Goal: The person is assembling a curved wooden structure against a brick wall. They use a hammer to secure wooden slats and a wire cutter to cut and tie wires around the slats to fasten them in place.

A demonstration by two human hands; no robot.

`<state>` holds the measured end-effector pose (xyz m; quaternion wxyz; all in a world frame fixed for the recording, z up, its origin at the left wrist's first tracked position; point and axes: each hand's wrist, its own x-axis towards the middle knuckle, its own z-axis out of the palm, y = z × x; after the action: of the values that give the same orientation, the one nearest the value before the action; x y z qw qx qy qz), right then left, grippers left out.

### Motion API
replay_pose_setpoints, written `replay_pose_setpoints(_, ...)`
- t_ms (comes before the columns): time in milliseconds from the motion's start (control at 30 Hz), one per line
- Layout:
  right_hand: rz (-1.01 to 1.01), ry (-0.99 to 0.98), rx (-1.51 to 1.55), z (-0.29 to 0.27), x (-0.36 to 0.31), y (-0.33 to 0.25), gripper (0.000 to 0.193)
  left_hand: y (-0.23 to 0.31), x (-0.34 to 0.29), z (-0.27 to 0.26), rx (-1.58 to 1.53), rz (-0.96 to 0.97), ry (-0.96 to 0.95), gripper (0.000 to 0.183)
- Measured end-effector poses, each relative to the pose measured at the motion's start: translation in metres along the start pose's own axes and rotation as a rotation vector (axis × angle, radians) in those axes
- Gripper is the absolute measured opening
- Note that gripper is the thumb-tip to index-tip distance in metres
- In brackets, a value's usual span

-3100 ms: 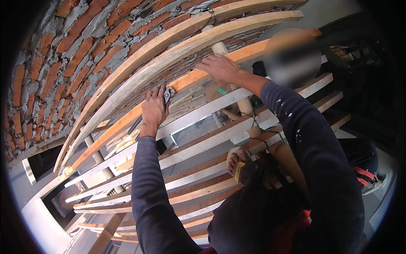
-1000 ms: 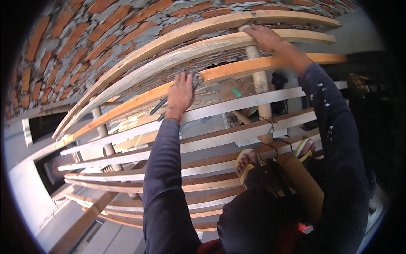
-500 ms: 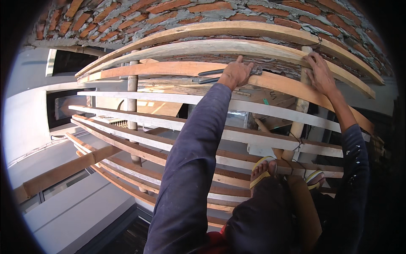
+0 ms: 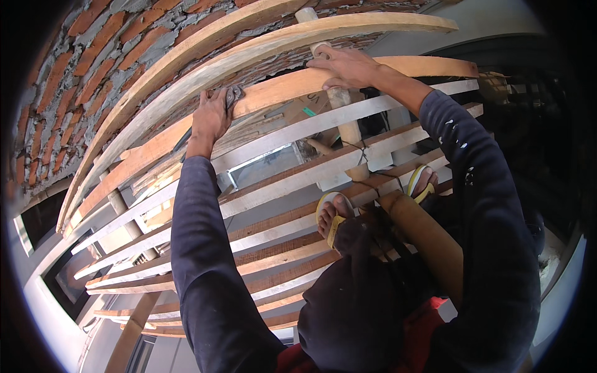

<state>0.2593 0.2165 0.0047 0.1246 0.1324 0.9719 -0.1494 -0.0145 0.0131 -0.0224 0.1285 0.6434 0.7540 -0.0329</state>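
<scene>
Dark navy long sleeves, right one white-flecked; yellow flip-flops (image 4: 333, 217); red garment at waist.

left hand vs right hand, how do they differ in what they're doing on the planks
The left hand lies flat on the orange plank, pressing a small grey tool against it. The right hand holds no tool; it grips around the upright wooden pole where that crosses the same plank. The right hand sits higher and farther along. Both reach up from dark blue sleeves.

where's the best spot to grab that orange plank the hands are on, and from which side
Probably the plank's top edge, from above, on the bare stretch between the left hand and right hand. It lies level and thin-edged, fingers can curl over it, and the round post crosses behind farther right.
</scene>
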Motion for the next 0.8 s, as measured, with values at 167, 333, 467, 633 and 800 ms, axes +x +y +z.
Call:
replay_pose_setpoints(167, -0.109, -0.033, -0.057, 0.009, 0.002, 0.003, 0.060, 0.008, -0.007, 0.001, 0.004, -0.043, 0.067, 0.040)
replay_pose_setpoints(333, -0.086, 0.007, -0.175, 0.015, 0.009, 0.006, 0.058, 0.011, -0.014, -0.007, 0.028, -0.043, 0.053, 0.042)
replay_pose_setpoints(467, -0.065, 0.127, -0.193, 0.020, 0.012, 0.012, 0.057, 0.011, -0.016, -0.005, 0.004, -0.005, 0.140, 0.044)
replay_pose_setpoints(633, 0.018, 0.042, -0.096, 0.010, 0.012, 0.004, 0.055, 0.014, -0.015, -0.004, -0.041, -0.061, 0.144, 0.046)
replay_pose_setpoints(800, 0.096, 0.114, 0.024, 0.003, 0.008, 0.001, 0.046, 0.014, -0.015, -0.004, -0.046, -0.071, 0.157, 0.045)
